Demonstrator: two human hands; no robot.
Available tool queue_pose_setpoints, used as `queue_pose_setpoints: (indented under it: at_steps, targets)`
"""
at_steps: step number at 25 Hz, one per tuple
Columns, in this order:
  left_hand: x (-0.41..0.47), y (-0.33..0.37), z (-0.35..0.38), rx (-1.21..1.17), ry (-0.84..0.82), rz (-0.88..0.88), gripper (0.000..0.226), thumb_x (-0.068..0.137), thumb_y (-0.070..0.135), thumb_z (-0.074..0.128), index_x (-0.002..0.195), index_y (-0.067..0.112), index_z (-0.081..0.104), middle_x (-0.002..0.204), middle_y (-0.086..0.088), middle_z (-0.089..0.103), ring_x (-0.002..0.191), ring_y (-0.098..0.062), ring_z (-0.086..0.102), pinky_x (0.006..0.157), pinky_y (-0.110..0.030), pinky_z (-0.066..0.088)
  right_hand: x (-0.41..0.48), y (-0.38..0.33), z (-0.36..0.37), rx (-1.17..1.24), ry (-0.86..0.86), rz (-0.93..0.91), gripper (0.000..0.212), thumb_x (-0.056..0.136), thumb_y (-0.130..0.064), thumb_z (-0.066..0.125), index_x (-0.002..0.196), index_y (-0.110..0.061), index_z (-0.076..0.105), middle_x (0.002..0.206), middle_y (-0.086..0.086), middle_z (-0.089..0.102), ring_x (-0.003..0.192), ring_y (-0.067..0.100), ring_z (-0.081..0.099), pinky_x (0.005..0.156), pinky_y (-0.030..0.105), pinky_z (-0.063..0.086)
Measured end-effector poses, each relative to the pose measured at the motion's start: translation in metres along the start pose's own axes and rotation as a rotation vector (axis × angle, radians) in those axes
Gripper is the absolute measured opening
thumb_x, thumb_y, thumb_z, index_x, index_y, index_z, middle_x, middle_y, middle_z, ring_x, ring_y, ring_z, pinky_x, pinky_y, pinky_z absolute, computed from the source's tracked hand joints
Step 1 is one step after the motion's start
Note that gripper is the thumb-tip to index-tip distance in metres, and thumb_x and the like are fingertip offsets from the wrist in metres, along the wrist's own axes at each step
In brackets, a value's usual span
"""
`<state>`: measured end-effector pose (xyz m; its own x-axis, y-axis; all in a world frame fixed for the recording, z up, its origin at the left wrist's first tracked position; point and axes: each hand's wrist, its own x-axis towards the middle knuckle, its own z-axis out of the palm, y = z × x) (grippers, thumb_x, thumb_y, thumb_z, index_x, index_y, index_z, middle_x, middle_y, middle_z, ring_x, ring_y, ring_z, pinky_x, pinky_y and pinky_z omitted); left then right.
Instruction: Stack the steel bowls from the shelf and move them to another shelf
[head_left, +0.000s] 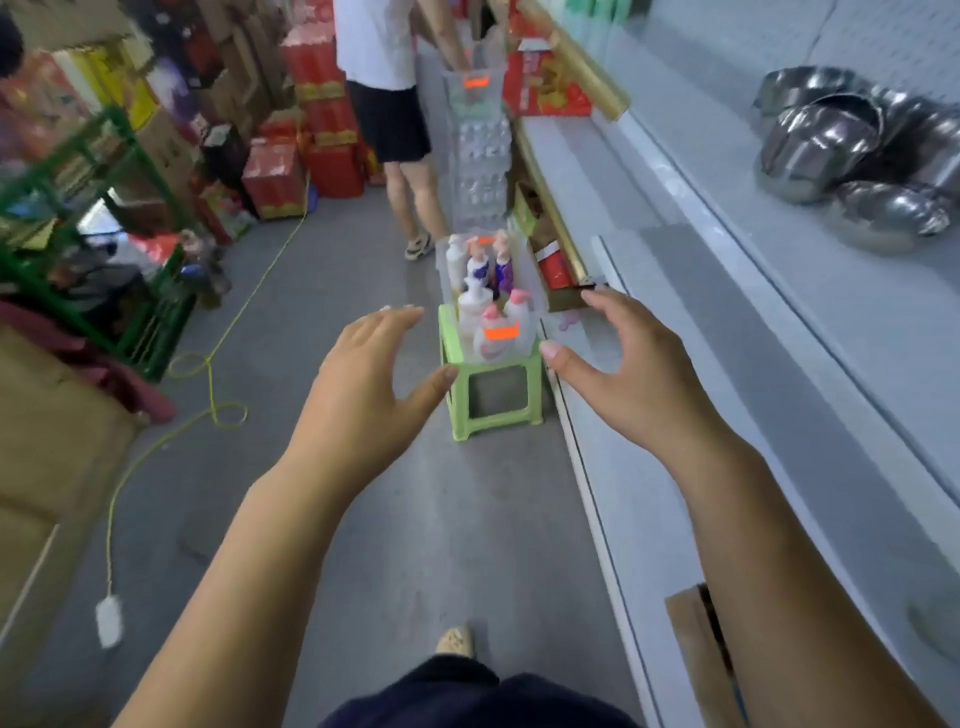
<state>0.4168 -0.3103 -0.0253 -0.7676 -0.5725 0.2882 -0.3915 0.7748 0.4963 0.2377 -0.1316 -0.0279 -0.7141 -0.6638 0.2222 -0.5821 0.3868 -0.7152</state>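
Observation:
Several steel bowls (852, 156) lie jumbled on the upper white shelf (857, 322) at the far right, some tipped on their sides. My left hand (363, 374) and my right hand (628, 369) are both stretched out over the aisle floor, palms facing each other, fingers spread and relaxed, holding nothing. Both hands are well below and to the left of the bowls. A lower white shelf (675, 426) runs under my right forearm.
A green plastic stool (493, 400) carrying a clear bin of bottles (493, 306) stands in the aisle just beyond my hands. A person (395, 104) stands further down by stacked clear crates. Red boxes, a green rack (104, 234) and a yellow cable (208, 395) fill the left side.

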Motion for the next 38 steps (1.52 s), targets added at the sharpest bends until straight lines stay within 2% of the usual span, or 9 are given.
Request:
queue_pose_setpoints:
  at_steps: [4,8,16,20,24,28,32,35,38]
  targets:
    - [0.099,0.009,0.005,-0.043,-0.041,0.208,0.058,0.095,0.042,0.068,0.145,0.021,0.051,0.146,0.003,0.055,0.14,-0.014,0.04,0.105,-0.021,0.029,0.046,0.013,-0.006,-0.101,0.157,0.114,0.065,0.096,-0.04,0.072,0.152,-0.016,0.048,0.161,-0.001,0.045,0.148,0.018,0.041,0.108,0.015,0.025]
    - [0.161,0.032,0.045,-0.167,-0.148,0.336,0.055,0.094,0.042,0.068,0.143,0.023,0.052,0.14,0.005,0.057,0.13,-0.012,0.046,0.095,-0.02,0.031,0.06,0.044,-0.035,-0.151,0.233,0.27,0.065,0.1,-0.041,0.067,0.157,-0.021,0.042,0.164,-0.006,0.038,0.152,0.013,0.034,0.114,0.019,0.024]
    - [0.266,0.113,0.141,-0.267,-0.262,0.496,0.064,0.093,0.049,0.066,0.149,0.023,0.046,0.147,0.002,0.055,0.14,-0.016,0.044,0.104,-0.022,0.031,0.113,0.119,-0.101,-0.145,0.481,0.434,0.071,0.099,-0.04,0.069,0.159,-0.022,0.037,0.164,-0.005,0.037,0.152,0.014,0.033,0.113,0.02,0.026]
    - [0.309,0.149,0.183,-0.348,-0.34,0.508,0.069,0.092,0.053,0.065,0.151,0.027,0.042,0.149,0.004,0.052,0.143,-0.014,0.042,0.106,-0.023,0.03,0.135,0.162,-0.131,-0.114,0.655,0.56,0.088,0.097,-0.041,0.071,0.166,-0.023,0.017,0.173,0.001,0.018,0.158,0.018,0.02,0.118,0.028,0.024]
    - [0.337,0.171,0.23,-0.519,-0.476,0.4,0.085,0.085,0.06,0.071,0.155,0.033,0.032,0.158,0.008,0.041,0.142,-0.012,0.042,0.111,-0.031,0.038,0.148,0.208,-0.149,-0.072,0.697,0.699,0.097,0.091,-0.051,0.074,0.165,-0.021,0.019,0.173,0.005,0.016,0.16,0.023,0.018,0.127,0.046,0.026]
    - [0.369,0.196,0.273,-0.616,-0.583,0.371,0.1,0.082,0.057,0.076,0.159,0.031,0.017,0.166,0.007,0.024,0.147,-0.013,0.035,0.112,-0.031,0.037,0.161,0.23,-0.157,0.081,0.729,0.737,0.115,0.084,-0.053,0.082,0.166,-0.026,0.006,0.174,-0.003,0.013,0.157,0.019,0.023,0.124,0.037,0.028]
    - [0.41,0.226,0.307,-0.633,-0.523,0.419,0.104,0.08,0.054,0.081,0.159,0.031,0.016,0.167,0.005,0.016,0.154,-0.017,0.021,0.123,-0.041,0.028,0.181,0.243,-0.16,0.135,0.782,0.735,0.133,0.073,-0.05,0.092,0.165,-0.032,-0.003,0.173,-0.005,0.012,0.153,0.013,0.027,0.122,0.033,0.03]
    - [0.435,0.241,0.328,-0.691,-0.511,0.485,0.095,0.078,0.047,0.085,0.153,0.03,0.03,0.16,0.003,0.027,0.148,-0.013,0.028,0.117,-0.028,0.031,0.193,0.251,-0.154,0.12,0.844,0.73,0.138,0.065,-0.061,0.092,0.164,-0.038,-0.002,0.171,-0.006,0.017,0.155,0.015,0.028,0.126,0.043,0.034]
    - [0.447,0.246,0.341,-0.761,-0.458,0.526,0.077,0.075,0.04,0.089,0.139,0.032,0.046,0.137,0.012,0.048,0.12,-0.001,0.047,0.094,0.0,0.033,0.202,0.257,-0.148,0.117,0.926,0.734,0.132,0.06,-0.073,0.087,0.159,-0.047,0.004,0.168,-0.007,0.026,0.151,0.014,0.037,0.12,0.043,0.042]
